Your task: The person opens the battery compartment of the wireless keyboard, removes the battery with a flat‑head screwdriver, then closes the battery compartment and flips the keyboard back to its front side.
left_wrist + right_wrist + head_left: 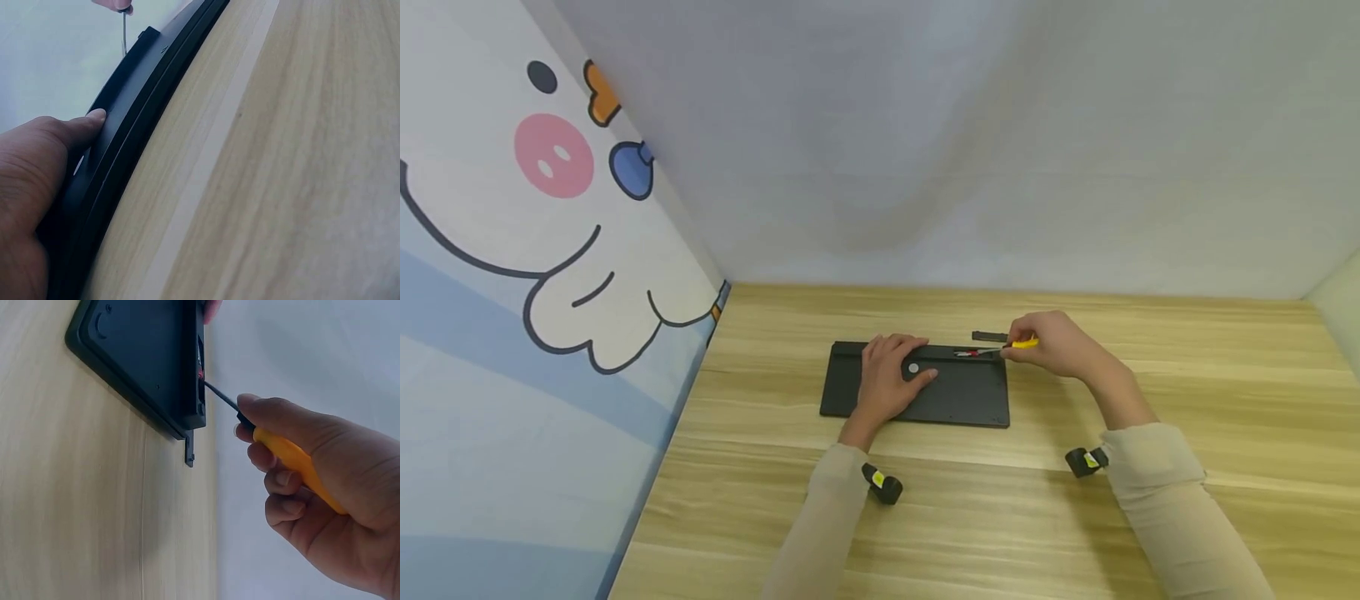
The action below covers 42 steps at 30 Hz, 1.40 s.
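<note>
A black keyboard (958, 402) lies face down on the wooden table, its raised back edge away from me. My left hand (886, 379) rests on it with fingers spread; in the left wrist view the thumb (94, 119) lies along the underside. Near the right end of the raised edge, a slot shows a red and silver battery (967, 353). My right hand (1051, 343) grips a screwdriver by its yellow handle (294, 459). The screwdriver's dark shaft (220, 395) slants into that slot, its tip at the red part.
A small black battery cover (988, 337) lies just behind the keyboard, close to the right hand. The wooden table (737, 467) meets a pale wall (1000, 167) at the back. A panel with a cartoon print (550, 333) stands along the left side.
</note>
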Available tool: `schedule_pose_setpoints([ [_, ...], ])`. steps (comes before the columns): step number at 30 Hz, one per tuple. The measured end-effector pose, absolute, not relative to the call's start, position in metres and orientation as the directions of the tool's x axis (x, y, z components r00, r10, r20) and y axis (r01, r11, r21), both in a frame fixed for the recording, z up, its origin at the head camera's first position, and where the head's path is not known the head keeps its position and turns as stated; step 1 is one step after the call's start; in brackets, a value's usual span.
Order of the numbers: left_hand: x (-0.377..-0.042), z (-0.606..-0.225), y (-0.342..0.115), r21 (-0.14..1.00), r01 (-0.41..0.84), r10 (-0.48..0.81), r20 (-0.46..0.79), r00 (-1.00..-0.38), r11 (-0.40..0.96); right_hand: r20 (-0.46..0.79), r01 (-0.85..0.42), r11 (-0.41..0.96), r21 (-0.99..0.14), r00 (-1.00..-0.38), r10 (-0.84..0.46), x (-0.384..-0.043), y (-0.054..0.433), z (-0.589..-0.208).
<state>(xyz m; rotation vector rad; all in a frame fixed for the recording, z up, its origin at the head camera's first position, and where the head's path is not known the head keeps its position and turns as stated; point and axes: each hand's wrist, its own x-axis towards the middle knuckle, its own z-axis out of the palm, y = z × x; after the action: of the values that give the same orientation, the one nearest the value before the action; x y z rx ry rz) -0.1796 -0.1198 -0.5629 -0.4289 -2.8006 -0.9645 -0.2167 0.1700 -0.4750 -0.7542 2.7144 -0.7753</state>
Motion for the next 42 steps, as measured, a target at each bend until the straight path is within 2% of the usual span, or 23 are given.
schedule_pose_setpoints([
  [8, -0.179, -0.561, -0.12, 0.584, 0.324, 0.226, 0.236, -0.945, 0.744, -0.083, -0.384, 0.737, -0.557, -0.857, -0.509, -0.214, 0.172, -0.475],
  [27, -0.178, -0.559, -0.121, 0.582, 0.316, 0.231, 0.218, -0.948, 0.749, -0.128, -0.231, 0.685, -0.691, -0.893, -0.431, -0.208, 0.185, -0.499],
  [34, -0.179, -0.561, -0.121, 0.583, 0.32, 0.226, 0.23, -0.947, 0.747, -0.126, -0.22, 0.703, -0.676, -0.906, -0.405, -0.207, 0.186, -0.501],
  [42, -0.181, -0.561, -0.12, 0.585, 0.318, 0.226, 0.227, -0.947, 0.746, -0.071, -0.284, 0.721, -0.632, -0.905, -0.419, -0.206, 0.186, -0.495],
])
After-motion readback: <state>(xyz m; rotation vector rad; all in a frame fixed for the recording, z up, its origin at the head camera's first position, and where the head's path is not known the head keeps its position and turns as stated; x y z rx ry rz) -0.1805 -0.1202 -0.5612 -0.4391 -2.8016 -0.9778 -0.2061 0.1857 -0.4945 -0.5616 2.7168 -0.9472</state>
